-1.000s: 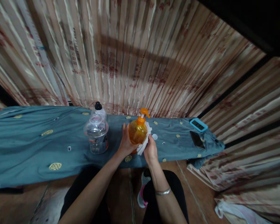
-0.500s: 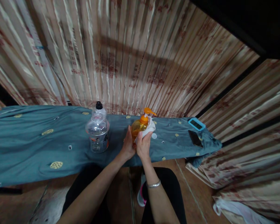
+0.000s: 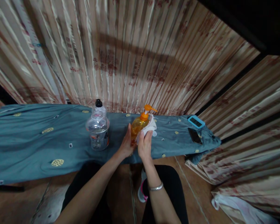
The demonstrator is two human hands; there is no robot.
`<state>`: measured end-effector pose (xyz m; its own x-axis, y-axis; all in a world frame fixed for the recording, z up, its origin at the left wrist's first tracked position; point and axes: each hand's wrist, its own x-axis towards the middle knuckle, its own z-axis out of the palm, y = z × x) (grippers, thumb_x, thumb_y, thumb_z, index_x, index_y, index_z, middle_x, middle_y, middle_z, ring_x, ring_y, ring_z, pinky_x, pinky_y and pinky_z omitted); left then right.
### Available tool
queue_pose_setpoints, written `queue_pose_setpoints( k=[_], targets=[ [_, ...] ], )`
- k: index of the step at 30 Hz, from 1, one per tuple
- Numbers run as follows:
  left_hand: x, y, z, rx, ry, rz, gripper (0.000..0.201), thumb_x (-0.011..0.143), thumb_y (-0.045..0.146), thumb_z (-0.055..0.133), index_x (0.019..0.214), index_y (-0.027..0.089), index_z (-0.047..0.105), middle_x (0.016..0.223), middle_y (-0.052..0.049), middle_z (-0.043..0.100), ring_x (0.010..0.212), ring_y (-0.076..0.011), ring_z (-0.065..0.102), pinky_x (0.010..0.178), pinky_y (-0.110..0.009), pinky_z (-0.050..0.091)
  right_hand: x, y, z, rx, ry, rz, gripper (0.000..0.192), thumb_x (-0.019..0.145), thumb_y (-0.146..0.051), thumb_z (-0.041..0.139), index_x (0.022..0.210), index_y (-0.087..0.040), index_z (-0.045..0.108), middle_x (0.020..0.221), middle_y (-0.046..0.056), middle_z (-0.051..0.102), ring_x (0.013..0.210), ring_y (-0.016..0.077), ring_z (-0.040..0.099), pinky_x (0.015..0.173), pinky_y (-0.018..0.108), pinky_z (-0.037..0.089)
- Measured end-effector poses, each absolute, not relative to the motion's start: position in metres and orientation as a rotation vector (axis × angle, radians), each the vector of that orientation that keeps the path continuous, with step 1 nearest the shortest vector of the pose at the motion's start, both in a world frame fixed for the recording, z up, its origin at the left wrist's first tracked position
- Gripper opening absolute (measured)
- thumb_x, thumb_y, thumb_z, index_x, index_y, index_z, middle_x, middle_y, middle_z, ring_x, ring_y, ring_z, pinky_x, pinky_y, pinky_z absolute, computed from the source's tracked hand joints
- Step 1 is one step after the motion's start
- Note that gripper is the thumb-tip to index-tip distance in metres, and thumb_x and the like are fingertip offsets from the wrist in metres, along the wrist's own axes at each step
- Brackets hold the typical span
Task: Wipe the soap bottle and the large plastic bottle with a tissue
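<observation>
An amber pump bottle [image 3: 138, 125] with an orange pump head stands nearly upright, leaning a little, over the middle of the cloth-covered table. My left hand [image 3: 126, 143] is wrapped around its lower left side. Against the bottle's right side, my right hand [image 3: 144, 144] pinches a white cloth [image 3: 151, 125], perhaps a wipe or tissue. The cloth covers part of the bottle, and my hands hide its base. Left of my hands, a clear plastic bottle with a black cap [image 3: 98, 129] stands on the table.
A blue-green patterned cloth [image 3: 32, 143] covers the long narrow table. Toward its right end lie a blue-framed digital clock [image 3: 196, 121] and a dark phone [image 3: 195, 136]. A small white disc [image 3: 154, 133] rests right of the wipe. Pleated curtains [image 3: 135, 56] hang behind.
My right hand has shifted slightly right and down along the bottle with the white cloth. More of the amber bottle's front shows. My left hand still holds it.
</observation>
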<state>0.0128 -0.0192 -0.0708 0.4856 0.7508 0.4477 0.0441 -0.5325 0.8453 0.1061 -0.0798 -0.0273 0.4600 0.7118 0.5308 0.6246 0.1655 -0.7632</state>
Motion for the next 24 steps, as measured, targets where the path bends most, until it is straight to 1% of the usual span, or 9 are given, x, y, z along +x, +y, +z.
queue_pose_setpoints(
  k=[2, 4, 8, 10, 12, 15, 19, 22, 24],
  targets=[
    [0.01, -0.017, -0.068, 1.905, 0.653, 1.1, 0.099, 0.079, 0.031, 0.063, 0.155, 0.017, 0.001, 0.162, -0.016, 0.018, 0.15, -0.028, 0.018, 0.122, -0.051, 0.022, 0.099, -0.076, -0.018, -1.528, -1.361, -0.075, 0.054, 0.101, -0.031, 0.035, 0.149, -0.012, 0.023, 0.161, 0.022, 0.01, 0.149, 0.0336, 0.007, 0.117, 0.059, 0.016],
    [0.007, -0.015, -0.065, 1.898, 0.687, 1.09, 0.089, 0.082, 0.032, 0.058, 0.155, 0.017, 0.008, 0.161, -0.014, 0.024, 0.149, -0.0269, 0.024, 0.121, -0.049, 0.025, 0.093, -0.074, -0.016, -1.538, -1.464, -0.226, 0.056, 0.1, -0.022, 0.035, 0.153, -0.016, 0.016, 0.162, 0.02, -0.004, 0.15, 0.0324, -0.005, 0.117, 0.059, 0.012],
    [0.002, -0.01, -0.059, 1.886, 0.774, 1.037, 0.073, 0.081, 0.023, 0.052, 0.15, 0.017, 0.029, 0.151, -0.012, 0.045, 0.139, -0.0264, 0.044, 0.117, -0.046, 0.036, 0.089, -0.078, -0.03, -1.593, -1.535, -0.425, 0.07, 0.098, -0.013, 0.038, 0.154, -0.036, 0.003, 0.163, 0.009, -0.017, 0.149, 0.0361, -0.011, 0.113, 0.065, 0.018],
    [0.0, -0.008, -0.058, 1.841, 0.812, 1.014, 0.072, 0.078, 0.018, 0.053, 0.147, 0.018, 0.036, 0.142, -0.01, 0.055, 0.133, -0.0265, 0.05, 0.114, -0.045, 0.04, 0.09, -0.082, -0.039, -1.624, -1.557, -0.467, 0.073, 0.097, -0.011, 0.038, 0.154, -0.038, 0.002, 0.163, 0.008, -0.017, 0.148, 0.0381, -0.011, 0.111, 0.067, 0.022],
    [0.0, -0.006, -0.057, 1.763, 0.833, 1.005, 0.069, 0.076, 0.018, 0.053, 0.145, 0.019, 0.041, 0.136, -0.007, 0.061, 0.13, -0.0265, 0.054, 0.112, -0.045, 0.042, 0.089, -0.086, -0.048, -1.647, -1.579, -0.487, 0.074, 0.096, -0.008, 0.037, 0.154, -0.036, 0.001, 0.163, 0.011, -0.014, 0.148, 0.0399, -0.011, 0.109, 0.068, 0.026],
    [0.001, -0.005, -0.057, 1.647, 0.791, 1.038, 0.064, 0.079, 0.025, 0.052, 0.143, 0.019, 0.044, 0.142, -0.005, 0.057, 0.134, -0.0257, 0.05, 0.116, -0.045, 0.037, 0.087, -0.092, -0.065, -1.669, -1.605, -0.48, 0.076, 0.094, -0.004, 0.035, 0.154, -0.033, 0.001, 0.162, 0.014, -0.012, 0.147, 0.0413, -0.011, 0.107, 0.069, 0.03],
    [0.001, -0.005, -0.057, 1.583, 0.758, 1.063, 0.062, 0.085, 0.036, 0.047, 0.145, 0.018, 0.042, 0.149, -0.006, 0.048, 0.139, -0.0247, 0.043, 0.119, -0.043, 0.031, 0.078, -0.102, -0.088, -1.681, -1.626, -0.423, 0.076, 0.091, -0.001, 0.034, 0.155, -0.027, 0.001, 0.162, 0.018, -0.005, 0.148, 0.0386, -0.011, 0.107, 0.07, 0.031],
    [0.001, -0.007, -0.057, 1.602, 0.803, 1.022, 0.067, 0.084, 0.041, 0.053, 0.146, 0.021, 0.039, 0.148, -0.006, 0.05, 0.136, -0.0265, 0.048, 0.115, -0.044, 0.036, 0.073, -0.107, -0.097, -1.668, -1.62, -0.367, 0.076, 0.09, -0.002, 0.033, 0.155, -0.024, -0.001, 0.16, 0.021, 0.007, 0.148, 0.0369, -0.008, 0.106, 0.071, 0.032],
    [0.002, -0.007, -0.059, 1.64, 0.82, 1.009, 0.074, 0.078, 0.038, 0.061, 0.146, 0.021, 0.038, 0.146, -0.007, 0.052, 0.131, -0.0282, 0.052, 0.111, -0.045, 0.041, 0.072, -0.109, -0.097, -1.649, -1.595, -0.323, 0.077, 0.09, -0.002, 0.032, 0.155, -0.024, -0.003, 0.159, 0.021, 0.013, 0.149, 0.0356, -0.005, 0.107, 0.071, 0.032]
  ],
)
